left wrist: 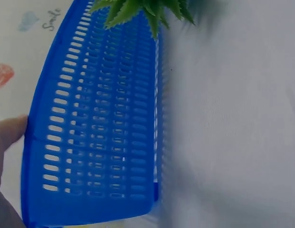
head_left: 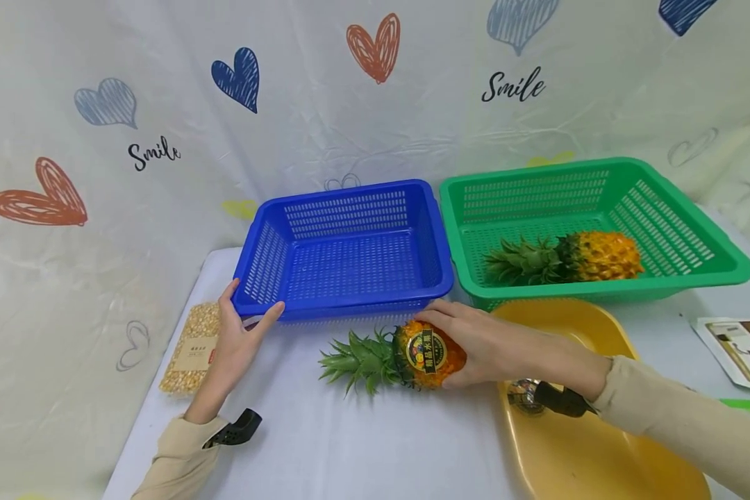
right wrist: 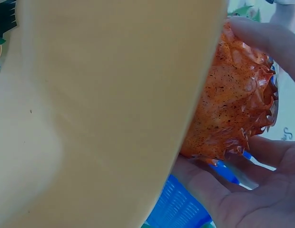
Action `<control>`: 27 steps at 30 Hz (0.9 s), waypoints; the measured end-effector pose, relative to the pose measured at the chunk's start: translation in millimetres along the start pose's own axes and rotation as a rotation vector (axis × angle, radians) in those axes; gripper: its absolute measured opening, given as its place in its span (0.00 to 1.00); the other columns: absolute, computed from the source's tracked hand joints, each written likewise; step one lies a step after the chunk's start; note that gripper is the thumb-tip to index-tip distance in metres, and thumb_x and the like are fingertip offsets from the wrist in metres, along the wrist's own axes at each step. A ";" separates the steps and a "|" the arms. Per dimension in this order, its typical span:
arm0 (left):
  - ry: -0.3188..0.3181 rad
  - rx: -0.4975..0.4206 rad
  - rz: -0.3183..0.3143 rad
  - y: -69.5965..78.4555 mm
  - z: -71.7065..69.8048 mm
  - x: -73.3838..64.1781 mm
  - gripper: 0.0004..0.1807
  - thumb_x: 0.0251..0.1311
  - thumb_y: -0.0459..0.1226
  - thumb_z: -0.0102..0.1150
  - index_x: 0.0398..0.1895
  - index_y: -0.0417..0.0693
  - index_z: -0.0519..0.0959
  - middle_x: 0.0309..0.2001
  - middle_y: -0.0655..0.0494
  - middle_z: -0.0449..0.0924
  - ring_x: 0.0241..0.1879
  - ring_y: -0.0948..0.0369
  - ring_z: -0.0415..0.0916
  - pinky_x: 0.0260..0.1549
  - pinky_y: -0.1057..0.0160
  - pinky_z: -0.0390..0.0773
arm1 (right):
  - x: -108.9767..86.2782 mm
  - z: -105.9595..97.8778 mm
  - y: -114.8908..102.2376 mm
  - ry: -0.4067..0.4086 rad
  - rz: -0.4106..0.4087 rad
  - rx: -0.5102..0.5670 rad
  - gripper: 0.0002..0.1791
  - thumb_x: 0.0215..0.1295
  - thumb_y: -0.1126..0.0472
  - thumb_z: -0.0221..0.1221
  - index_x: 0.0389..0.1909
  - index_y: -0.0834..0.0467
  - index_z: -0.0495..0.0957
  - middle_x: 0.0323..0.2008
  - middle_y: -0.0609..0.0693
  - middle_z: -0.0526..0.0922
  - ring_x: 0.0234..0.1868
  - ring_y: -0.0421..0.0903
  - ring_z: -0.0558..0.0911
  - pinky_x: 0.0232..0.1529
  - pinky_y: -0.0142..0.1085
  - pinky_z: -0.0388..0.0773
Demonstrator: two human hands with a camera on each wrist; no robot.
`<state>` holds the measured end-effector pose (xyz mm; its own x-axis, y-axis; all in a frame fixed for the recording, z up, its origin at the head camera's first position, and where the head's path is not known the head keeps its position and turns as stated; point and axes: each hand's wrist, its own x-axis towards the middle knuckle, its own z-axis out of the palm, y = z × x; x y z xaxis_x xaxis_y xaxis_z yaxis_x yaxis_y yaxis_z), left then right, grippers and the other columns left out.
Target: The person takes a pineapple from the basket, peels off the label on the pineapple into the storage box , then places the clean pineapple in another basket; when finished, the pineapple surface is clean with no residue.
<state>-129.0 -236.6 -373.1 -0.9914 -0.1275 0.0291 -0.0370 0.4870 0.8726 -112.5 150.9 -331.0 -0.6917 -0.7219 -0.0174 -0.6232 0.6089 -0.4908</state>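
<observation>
The right hand (head_left: 480, 342) grasped the near pineapple (head_left: 405, 357); the left hand (head_left: 240, 342) gripped the blue basket (head_left: 350, 305) at its near left corner.

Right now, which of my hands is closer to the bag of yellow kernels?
Left. Your left hand is beside the bag, touching the blue basket; your right hand is farther right, gripping a pineapple.

Yel. basin (head_left: 569, 451) cut off at btm edge, head view; pkt (head_left: 740, 351) cut off at R edge. Corn bag (head_left: 203, 321) label: sm. print illegible. Labelled pineapple (head_left: 425, 354) partly hidden behind R hand (head_left: 481, 340).
</observation>
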 end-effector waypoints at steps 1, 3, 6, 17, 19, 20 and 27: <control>0.001 0.025 -0.002 0.8 -0.9 -1.8 0.57 0.73 0.51 0.62 0.84 0.47 0.29 0.82 0.37 0.34 0.79 0.40 0.48 0.73 0.38 0.61 | 0.1 0.3 0.2 0.001 -0.004 0.002 0.48 0.51 0.55 0.81 0.71 0.64 0.70 0.64 0.57 0.74 0.60 0.55 0.77 0.55 0.49 0.84; 0.015 0.096 -0.005 3.9 -2.3 -6.2 0.58 0.74 0.54 0.59 0.84 0.45 0.27 0.82 0.35 0.34 0.79 0.39 0.47 0.74 0.38 0.59 | 0.7 1.1 0.3 0.004 -0.015 0.001 0.48 0.51 0.56 0.82 0.70 0.63 0.70 0.62 0.56 0.74 0.58 0.54 0.77 0.54 0.49 0.85; 0.085 0.224 0.041 11.8 -3.2 -14.0 0.57 0.75 0.55 0.57 0.84 0.43 0.28 0.79 0.31 0.38 0.76 0.36 0.50 0.72 0.36 0.59 | 0.7 1.4 -0.5 0.005 -0.019 -0.004 0.48 0.50 0.56 0.82 0.70 0.63 0.70 0.61 0.56 0.74 0.58 0.54 0.77 0.54 0.49 0.85; 0.296 0.300 0.737 64.5 9.3 -40.8 0.43 0.76 0.54 0.56 0.76 0.31 0.57 0.68 0.30 0.64 0.67 0.39 0.63 0.69 0.47 0.64 | -2.2 2.7 0.0 0.005 0.000 -0.003 0.48 0.49 0.56 0.83 0.69 0.62 0.70 0.60 0.55 0.75 0.57 0.54 0.78 0.54 0.51 0.84; 0.273 0.280 0.895 71.1 16.8 -44.8 0.38 0.77 0.55 0.54 0.69 0.28 0.66 0.61 0.32 0.72 0.61 0.40 0.70 0.67 0.56 0.68 | -2.0 2.4 0.2 0.003 0.003 0.001 0.48 0.48 0.56 0.83 0.69 0.62 0.69 0.60 0.55 0.75 0.57 0.54 0.78 0.54 0.51 0.85; 0.241 0.269 0.962 73.3 21.3 -46.4 0.36 0.77 0.54 0.54 0.66 0.27 0.69 0.58 0.34 0.75 0.58 0.41 0.73 0.67 0.59 0.69 | -1.7 2.4 0.4 0.002 0.004 0.002 0.48 0.48 0.56 0.83 0.69 0.62 0.69 0.60 0.55 0.75 0.57 0.54 0.78 0.54 0.51 0.85; -0.221 0.446 0.983 63.7 54.1 -54.5 0.35 0.71 0.56 0.64 0.66 0.38 0.73 0.61 0.46 0.74 0.59 0.52 0.74 0.59 0.54 0.79 | 0.6 2.1 -0.5 -0.008 0.022 0.019 0.49 0.48 0.56 0.83 0.70 0.63 0.70 0.60 0.56 0.74 0.57 0.55 0.78 0.53 0.51 0.85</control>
<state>-84.2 -151.9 -345.5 -0.6119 0.6226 0.4878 0.7828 0.5651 0.2608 -111.8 149.5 -332.6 -0.7024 -0.7109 -0.0353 -0.6007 0.6187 -0.5064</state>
